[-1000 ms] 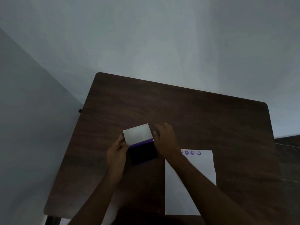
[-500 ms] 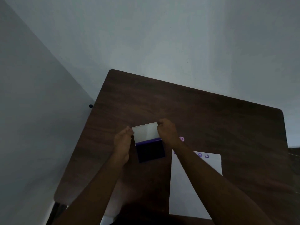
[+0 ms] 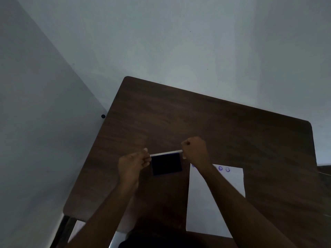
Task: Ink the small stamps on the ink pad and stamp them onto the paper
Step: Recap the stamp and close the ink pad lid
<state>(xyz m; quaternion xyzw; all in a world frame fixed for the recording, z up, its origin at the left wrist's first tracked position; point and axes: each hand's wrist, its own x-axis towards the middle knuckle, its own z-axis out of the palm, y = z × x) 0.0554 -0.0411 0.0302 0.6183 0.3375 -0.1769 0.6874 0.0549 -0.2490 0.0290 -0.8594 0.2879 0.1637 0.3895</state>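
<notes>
From where I watch, the dark wooden table (image 3: 206, 122) fills the lower half of the head view, set into a corner of pale walls, and I judge everything has been kept toward its near edge so both arms can reach without stretching. The white sheet of paper (image 3: 220, 203) lies flat at the near right, its far edge already carrying a short row of purple stamp marks (image 3: 224, 169), which tells me part of the stamping is done; one more mark peeks out by the wrist, half hidden. Just to the left of the paper sits the ink pad (image 3: 166, 164), a dark square flat on the table, close enough that a stamp need only travel a short way between inking and pressing. Its white lid (image 3: 165, 153) stands on edge along the pad's far side, seen almost edge-on, so I cannot tell which way it is swinging. My left hand (image 3: 133, 162) pinches the lid's left corner with thumb and fingertips, the other fingers loosely curled. My right hand (image 3: 196, 151) is closed into a near fist on the lid's right corner. The small stamps themselves I cannot find anywhere here.
</notes>
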